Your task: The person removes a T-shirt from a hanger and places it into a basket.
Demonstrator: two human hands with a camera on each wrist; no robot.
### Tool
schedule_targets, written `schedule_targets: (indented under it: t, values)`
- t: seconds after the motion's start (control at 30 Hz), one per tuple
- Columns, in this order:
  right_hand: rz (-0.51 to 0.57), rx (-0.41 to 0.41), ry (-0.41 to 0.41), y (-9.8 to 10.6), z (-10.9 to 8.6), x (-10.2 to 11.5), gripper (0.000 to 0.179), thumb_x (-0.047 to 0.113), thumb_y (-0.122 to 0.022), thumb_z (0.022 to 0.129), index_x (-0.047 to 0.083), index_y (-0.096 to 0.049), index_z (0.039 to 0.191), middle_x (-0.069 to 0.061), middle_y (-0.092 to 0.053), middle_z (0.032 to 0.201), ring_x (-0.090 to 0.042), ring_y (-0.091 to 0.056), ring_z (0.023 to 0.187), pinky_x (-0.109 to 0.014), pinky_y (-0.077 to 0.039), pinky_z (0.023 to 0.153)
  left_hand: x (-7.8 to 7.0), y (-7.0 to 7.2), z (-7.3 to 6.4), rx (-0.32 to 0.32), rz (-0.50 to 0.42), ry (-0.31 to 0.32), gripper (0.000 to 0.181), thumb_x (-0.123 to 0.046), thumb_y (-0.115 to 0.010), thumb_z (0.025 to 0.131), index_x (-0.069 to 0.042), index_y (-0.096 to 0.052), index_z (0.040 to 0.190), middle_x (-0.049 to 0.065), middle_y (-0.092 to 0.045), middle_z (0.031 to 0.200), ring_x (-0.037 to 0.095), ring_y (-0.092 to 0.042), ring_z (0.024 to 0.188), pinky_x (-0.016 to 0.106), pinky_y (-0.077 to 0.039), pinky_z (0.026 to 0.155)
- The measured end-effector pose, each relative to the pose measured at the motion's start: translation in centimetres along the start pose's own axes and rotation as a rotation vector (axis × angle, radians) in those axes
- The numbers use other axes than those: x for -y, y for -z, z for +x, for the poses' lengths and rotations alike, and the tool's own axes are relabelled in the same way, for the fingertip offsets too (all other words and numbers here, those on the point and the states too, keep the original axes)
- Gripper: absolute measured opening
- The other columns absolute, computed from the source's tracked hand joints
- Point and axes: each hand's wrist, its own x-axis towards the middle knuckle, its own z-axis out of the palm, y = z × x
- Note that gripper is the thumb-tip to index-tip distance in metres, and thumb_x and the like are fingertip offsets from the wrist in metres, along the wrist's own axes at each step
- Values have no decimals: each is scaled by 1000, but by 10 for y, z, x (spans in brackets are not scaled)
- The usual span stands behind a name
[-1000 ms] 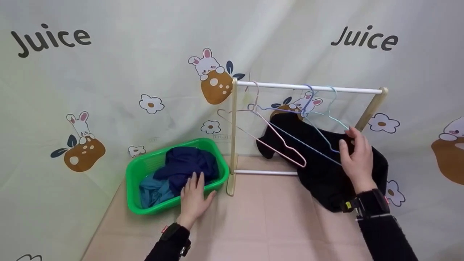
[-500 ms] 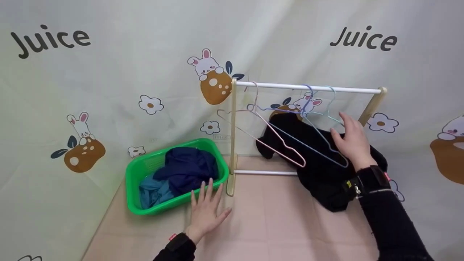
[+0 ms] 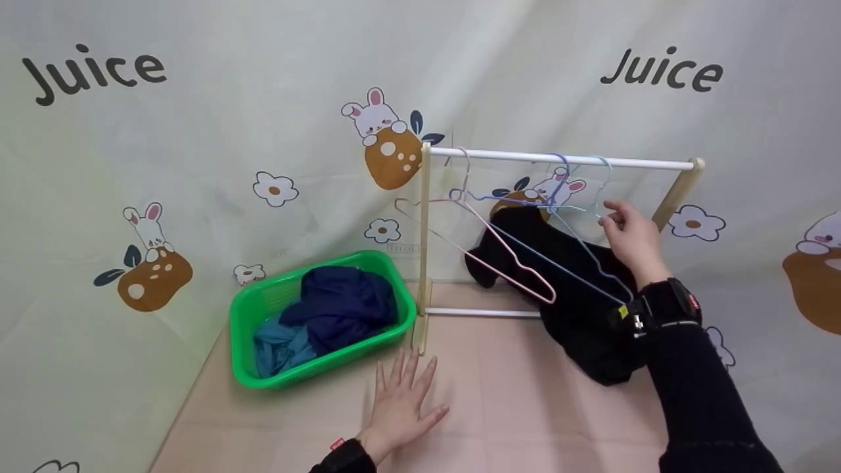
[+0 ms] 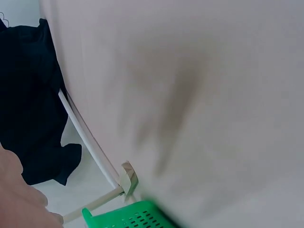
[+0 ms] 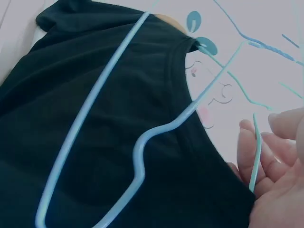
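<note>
My right hand (image 3: 634, 240), fingers curled, grips the mint-green hanger (image 5: 257, 147) by its sloping arm, just below the hook. That hanger carries a black T-shirt (image 3: 585, 335), whose neckline shows in the right wrist view, and hooks over the white top bar of a small clothes rack (image 3: 506, 156). A blue hanger (image 5: 72, 133) hangs in front of the shirt. My left hand (image 3: 401, 410), fingers spread and holding nothing, hovers over the table, right of and in front of the green basket (image 3: 242, 348).
In the basket lie a navy garment (image 3: 348, 295) and a teal garment (image 3: 281, 348). A bare pink hanger (image 3: 467, 172) hangs near the rack's left post (image 3: 424, 249). A printed curtain (image 3: 263, 98) closes off the back, behind the pinkish tabletop (image 3: 499, 394).
My left hand has drawn away from the basket, rightward and toward me, spreading its fingers. My right hand has moved up and left to the mint-green hanger's neck, its fingers curling in.
</note>
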Motion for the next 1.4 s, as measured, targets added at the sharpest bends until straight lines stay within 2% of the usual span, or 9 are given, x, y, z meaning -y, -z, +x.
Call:
schedule_targets:
  t: [0.2,0.37,0.5,0.63,0.83,0.93,1.17,1.23,1.4]
  values:
    - [-55,-87,-53,13,-2,-2,36,23,-50,104,-3,-62,126,-26,-62,115,-39,-56,103,-52,-41,88,-5,-8,3,-6,8,12,78,-64,-53,91,-18,-40,152,20,-31,156,44,-24,143,74,-17,104]
    - [-70,-168,-137,27,-8,-12,41,33,-52,103,3,-62,128,-22,-63,115,-38,-55,105,-51,-39,85,-3,-14,12,-36,-2,74,78,-60,-57,91,-15,-41,152,20,-31,156,45,-25,142,75,-18,103]
    - [-63,-186,-190,33,-11,-22,42,33,-49,104,3,-60,129,-20,-62,116,-36,-54,106,-47,-38,85,1,-18,17,-56,11,118,79,-61,-57,90,-15,-41,152,20,-30,157,44,-25,143,75,-17,104]
    - [-59,-228,-211,36,-10,-26,39,30,-47,105,1,-61,128,-20,-62,117,-34,-54,105,-43,-38,85,3,-22,18,-61,15,117,79,-62,-56,91,-15,-41,152,21,-30,157,44,-25,143,75,-16,104]
    - [-53,-299,-184,37,-12,-29,36,27,-50,104,0,-63,122,-18,-63,113,-31,-54,101,-36,-38,82,3,-25,19,-59,-4,111,79,-62,-55,91,-14,-40,152,20,-27,158,44,-22,144,75,-14,104]
    - [-31,-294,-158,32,-20,-37,33,25,-51,103,-1,-64,118,-17,-62,110,-28,-53,98,-32,-37,81,3,-25,20,-83,-12,112,78,-58,-59,90,-13,-42,151,21,-29,157,45,-24,143,76,-15,104]
    - [-4,-235,-89,10,-54,-70,25,15,-54,102,-6,-63,112,-21,-61,103,-26,-50,90,-33,-37,78,4,-27,25,-123,2,126,78,-55,-64,88,-12,-44,150,22,-31,156,46,-27,142,75,-17,103]
    - [-1,-243,-62,3,-66,-82,21,12,-57,101,-7,-63,108,-21,-61,100,-19,-49,86,-33,-37,76,6,-27,24,-107,15,134,79,-58,-61,89,-12,-43,150,21,-30,157,45,-26,142,75,-17,104]
    - [-7,-284,-38,-13,-92,-109,14,7,-62,97,-6,-65,100,-21,-61,95,-14,-48,84,-30,-37,77,9,-29,21,-110,26,133,80,-61,-58,89,-12,-44,150,22,-28,157,45,-26,142,75,-17,104]
